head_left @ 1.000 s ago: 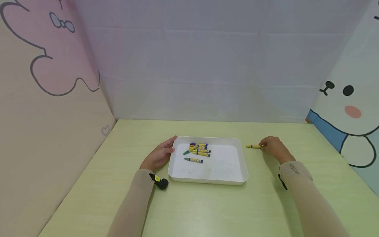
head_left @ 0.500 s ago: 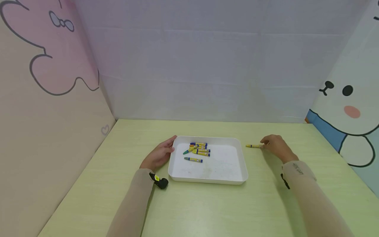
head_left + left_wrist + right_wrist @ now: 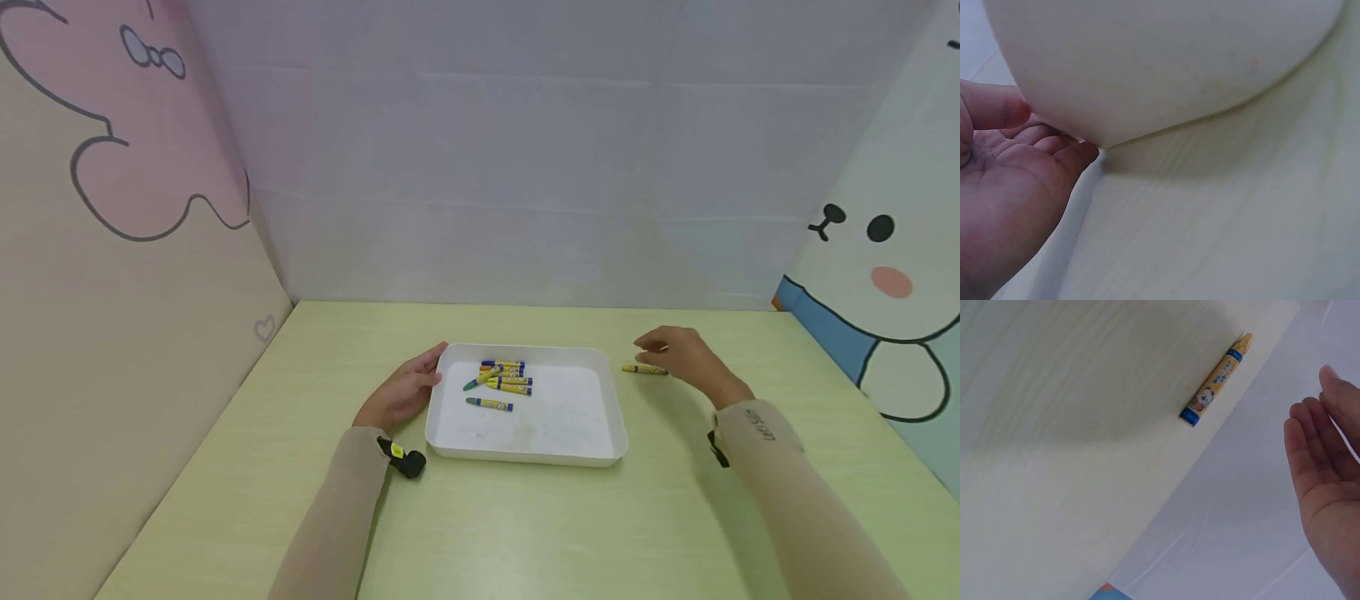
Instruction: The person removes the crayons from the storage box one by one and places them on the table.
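A shallow white tray (image 3: 570,408) sits on the table, with several yellow-wrapped crayons (image 3: 510,389) lying inside toward its left. My left hand (image 3: 401,393) holds the tray's left side, thumb at the rim. In the left wrist view, fingers of the left hand (image 3: 1022,169) reach the lower edge of the tray's wall (image 3: 1166,75). Right of the tray, a single yellow crayon (image 3: 643,369) with blue bands lies on the table. Above it hovers my right hand (image 3: 686,360), fingers loosely bent. In the right wrist view, that crayon (image 3: 1216,381) lies apart from the right hand (image 3: 1332,469); nothing shows in its fingers.
The pale yellow-green table (image 3: 525,533) meets a light back wall (image 3: 525,192). Cartoon-printed panels stand at left (image 3: 165,333) and right (image 3: 885,300). A black strap with a small device (image 3: 405,461) is on the left wrist.
My right hand has come away from the crayon's right end, rising and shifting slightly left above it. The crayon stays on the table. The left hand and the tray keep their place.
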Demonstrator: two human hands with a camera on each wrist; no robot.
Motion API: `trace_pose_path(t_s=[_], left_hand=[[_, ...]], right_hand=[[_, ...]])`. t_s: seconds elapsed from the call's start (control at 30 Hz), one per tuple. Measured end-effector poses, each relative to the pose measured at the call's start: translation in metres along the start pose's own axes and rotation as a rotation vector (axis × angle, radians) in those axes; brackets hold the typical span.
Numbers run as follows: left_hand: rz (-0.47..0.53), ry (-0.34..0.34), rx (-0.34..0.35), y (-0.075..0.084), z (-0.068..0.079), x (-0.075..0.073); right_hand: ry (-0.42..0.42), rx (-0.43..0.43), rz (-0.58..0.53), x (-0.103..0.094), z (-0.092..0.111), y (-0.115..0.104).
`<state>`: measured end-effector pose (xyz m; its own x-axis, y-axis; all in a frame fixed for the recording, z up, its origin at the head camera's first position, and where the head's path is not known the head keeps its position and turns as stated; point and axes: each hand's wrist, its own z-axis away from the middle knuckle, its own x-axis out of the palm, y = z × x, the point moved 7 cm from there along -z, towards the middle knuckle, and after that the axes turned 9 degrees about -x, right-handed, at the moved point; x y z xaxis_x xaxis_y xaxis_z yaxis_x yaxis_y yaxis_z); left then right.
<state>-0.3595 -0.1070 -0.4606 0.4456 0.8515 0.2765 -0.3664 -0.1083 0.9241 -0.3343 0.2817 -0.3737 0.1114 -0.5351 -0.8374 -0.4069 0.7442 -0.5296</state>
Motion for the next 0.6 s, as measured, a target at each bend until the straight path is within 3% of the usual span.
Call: trace_pose_path(t_s=[0.33,0.6], left_hand=[[-0.002,0.014,-0.013,-0.002,-0.001,-0.001],[-0.016,0.013,-0.007,-0.001,0.0,-0.002]], right_hand=[[-0.042,-0.106,-0.122,0.015,-0.019,-0.039],[-0.11,-0.118,-0.129,0.03,-0.037,-0.061]])
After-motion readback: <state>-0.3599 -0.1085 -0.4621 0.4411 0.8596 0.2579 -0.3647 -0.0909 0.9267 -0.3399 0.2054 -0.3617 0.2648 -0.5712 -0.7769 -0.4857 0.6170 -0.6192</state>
